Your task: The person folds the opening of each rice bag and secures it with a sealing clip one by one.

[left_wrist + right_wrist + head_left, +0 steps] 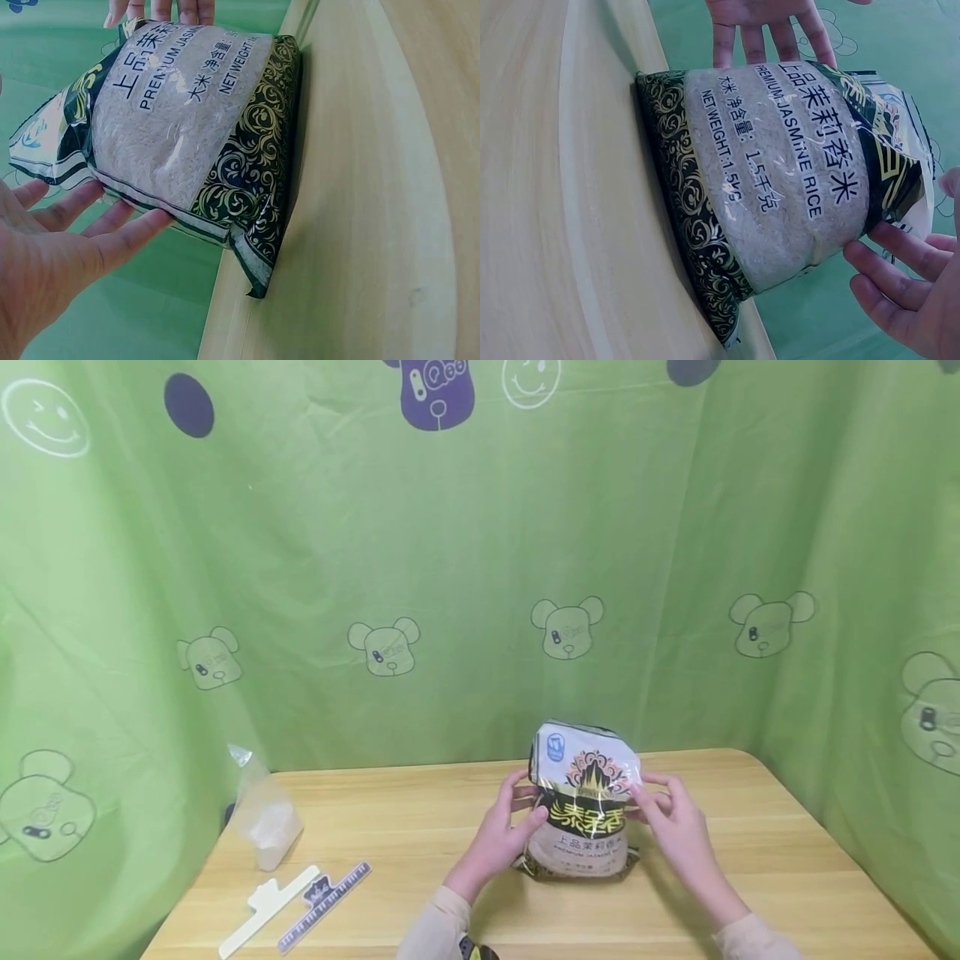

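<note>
- Because its weight seems to sit low in the filled bottom, the rice bag (583, 843) probably stands well on its own base; it is upright on the table, printed front toward the person, its upper part bent at a crease.
- At nine o'clock from it, the left hand (495, 839) has its fingers apart and nearly straight, tips touching the side seam; it looks like a steadying touch, not a clamp.
- At three o'clock, the right hand (678, 827) mirrors it, fingers loosely extended along the opposite edge. Flanking the bag this way likely keeps the soft sides from slumping; how firmly either presses, I cannot tell.
- Well out toward nine o'clock, a clear plastic bag (272, 822) with white contents stands near the table edge, apart from the hands' working space.
- Between eight and nine o'clock, a white clip (270, 912) and a piano-key clip (324, 907) lie side by side, slanted alike, perhaps so that each can be picked up separately.
- Beneath everything is the wooden table (405, 827); behind it, at twelve o'clock, hangs a green curtain (480, 543), apparently screening off the background.
</note>
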`<state>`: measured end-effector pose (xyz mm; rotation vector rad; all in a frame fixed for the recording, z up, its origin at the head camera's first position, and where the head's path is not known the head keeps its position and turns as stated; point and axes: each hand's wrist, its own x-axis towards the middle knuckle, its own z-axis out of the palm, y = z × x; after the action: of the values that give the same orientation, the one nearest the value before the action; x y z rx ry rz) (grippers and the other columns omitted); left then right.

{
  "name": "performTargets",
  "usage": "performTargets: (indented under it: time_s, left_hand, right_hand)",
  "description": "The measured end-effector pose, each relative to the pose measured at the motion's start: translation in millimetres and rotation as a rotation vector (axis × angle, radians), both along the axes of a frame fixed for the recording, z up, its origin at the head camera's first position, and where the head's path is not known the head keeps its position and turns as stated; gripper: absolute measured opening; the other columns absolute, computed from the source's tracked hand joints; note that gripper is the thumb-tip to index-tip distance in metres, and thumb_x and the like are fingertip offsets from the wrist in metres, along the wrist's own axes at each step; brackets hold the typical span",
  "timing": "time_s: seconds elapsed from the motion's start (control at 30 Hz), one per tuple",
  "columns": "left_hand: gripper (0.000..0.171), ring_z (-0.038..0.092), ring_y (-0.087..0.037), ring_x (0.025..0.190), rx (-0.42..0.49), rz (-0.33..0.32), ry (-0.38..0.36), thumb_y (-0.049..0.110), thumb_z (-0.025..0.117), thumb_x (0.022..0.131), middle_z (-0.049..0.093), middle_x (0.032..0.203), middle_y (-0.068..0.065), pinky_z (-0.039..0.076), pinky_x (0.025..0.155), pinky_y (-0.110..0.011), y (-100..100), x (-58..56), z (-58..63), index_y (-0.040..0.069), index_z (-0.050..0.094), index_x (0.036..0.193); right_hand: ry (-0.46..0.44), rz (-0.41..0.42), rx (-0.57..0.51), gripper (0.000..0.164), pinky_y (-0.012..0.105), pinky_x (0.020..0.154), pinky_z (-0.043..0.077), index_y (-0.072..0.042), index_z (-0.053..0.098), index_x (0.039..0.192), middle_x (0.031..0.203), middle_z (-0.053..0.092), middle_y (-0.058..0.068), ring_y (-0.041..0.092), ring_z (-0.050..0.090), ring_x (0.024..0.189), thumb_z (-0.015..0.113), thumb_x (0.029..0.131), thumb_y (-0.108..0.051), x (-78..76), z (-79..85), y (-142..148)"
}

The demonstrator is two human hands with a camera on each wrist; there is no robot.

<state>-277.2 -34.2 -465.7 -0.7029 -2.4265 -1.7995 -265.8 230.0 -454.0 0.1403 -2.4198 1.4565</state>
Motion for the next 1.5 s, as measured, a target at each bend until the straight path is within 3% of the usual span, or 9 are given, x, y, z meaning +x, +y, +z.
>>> performTargets:
  time_s: [0.13, 0.37, 0.6, 0.73, 0.87, 0.97, 1.0, 1.2, 1.5]
  left_hand:
    - [0.057, 0.054, -0.036, 0.126, 0.004, 0.011, -0.001, 0.038, 0.053, 0.099, 0.055, 0.138, -0.015, 0.049, 0.099, -0.054, -3.7, -0.9, 1.4, 0.022, 0.030, 0.149]
    - [0.056, 0.056, -0.032, 0.124, -0.011, 0.044, -0.006, 0.038, 0.051, 0.100, 0.056, 0.137, -0.011, 0.047, 0.102, -0.054, -8.1, -1.8, 6.9, 0.018, 0.032, 0.149]
    - [0.050, 0.061, -0.029, 0.116, -0.019, 0.128, 0.017, 0.037, 0.055, 0.098, 0.062, 0.130, -0.013, 0.052, 0.097, -0.045, -16.0, -2.4, 19.0, 0.016, 0.044, 0.142]
    - [0.045, 0.062, -0.023, 0.112, -0.030, 0.167, 0.044, 0.039, 0.056, 0.097, 0.066, 0.122, -0.008, 0.054, 0.094, -0.038, -19.8, -3.3, 26.2, 0.016, 0.052, 0.136]
    - [0.040, 0.063, -0.019, 0.108, -0.028, 0.204, 0.059, 0.039, 0.058, 0.096, 0.070, 0.115, -0.003, 0.055, 0.091, -0.033, -23.2, -2.5, 30.6, 0.015, 0.059, 0.128]
    - [0.037, 0.063, -0.019, 0.107, -0.016, 0.229, 0.063, 0.038, 0.059, 0.095, 0.070, 0.113, -0.003, 0.055, 0.091, -0.032, -24.2, -1.8, 33.5, 0.014, 0.062, 0.124]
    - [0.037, 0.063, -0.020, 0.107, -0.011, 0.234, 0.065, 0.037, 0.060, 0.095, 0.070, 0.113, -0.003, 0.055, 0.091, -0.033, -24.0, -1.9, 34.6, 0.013, 0.063, 0.123]
    - [0.033, 0.064, -0.019, 0.106, 0.014, 0.278, 0.077, 0.033, 0.063, 0.094, 0.070, 0.113, -0.004, 0.055, 0.091, -0.033, -20.0, -6.3, 38.0, 0.012, 0.065, 0.118]
    - [0.033, 0.065, -0.021, 0.104, 0.091, 0.314, 0.051, 0.031, 0.065, 0.092, 0.070, 0.115, -0.007, 0.056, 0.091, -0.034, -9.3, -17.6, 39.4, 0.012, 0.064, 0.119]
  right_hand:
    - [-0.006, 0.010, 0.016, 0.051, 0.054, 0.093, 0.053, -0.003, 0.040, 0.138, 0.109, 0.070, 0.023, 0.021, 0.072, 0.084, 0.046, 0.102, -0.039, -1.4, 0.5, 1.5]
    - [0.015, -0.023, 0.078, 0.049, 0.025, 0.076, 0.054, -0.005, 0.044, 0.136, 0.109, 0.071, 0.019, 0.017, 0.071, 0.084, 0.046, 0.102, -0.040, -3.4, 3.2, 10.5]
    - [0.058, -0.097, 0.127, 0.048, 0.031, 0.079, 0.056, -0.005, 0.048, 0.133, 0.118, 0.067, 0.021, 0.014, 0.066, 0.094, 0.048, 0.101, -0.041, -0.6, 10.9, 13.7]
    - [0.121, -0.149, 0.152, 0.045, 0.012, 0.082, 0.049, -0.004, 0.052, 0.130, 0.121, 0.064, 0.018, 0.001, 0.055, 0.099, 0.051, 0.100, -0.038, 0.5, 16.9, 12.6]
    - [0.164, -0.168, 0.147, 0.046, 0.002, 0.077, 0.041, -0.002, 0.052, 0.130, 0.121, 0.063, 0.019, 0.010, 0.058, 0.102, 0.053, 0.100, -0.036, 1.5, 24.6, 11.7]
    - [0.191, -0.173, 0.149, 0.047, 0.005, 0.078, 0.043, -0.002, 0.051, 0.132, 0.124, 0.061, 0.021, 0.028, 0.060, 0.106, 0.054, 0.099, -0.035, 1.0, 32.0, 10.7]
    - [0.201, -0.169, 0.146, 0.047, 0.011, 0.082, 0.047, -0.002, 0.050, 0.133, 0.125, 0.060, 0.021, 0.032, 0.059, 0.108, 0.054, 0.099, -0.035, 0.6, 35.1, 9.9]
    - [0.265, -0.142, 0.170, 0.050, 0.046, 0.097, 0.047, -0.002, 0.048, 0.136, 0.133, 0.056, 0.021, 0.035, 0.053, 0.118, 0.059, 0.097, -0.031, -6.1, 51.8, -0.1]
    - [0.253, -0.065, 0.154, 0.057, 0.062, 0.099, 0.039, -0.003, 0.045, 0.140, 0.139, 0.050, 0.023, 0.040, 0.047, 0.121, 0.062, 0.095, -0.034, -19.8, 69.2, -23.5]
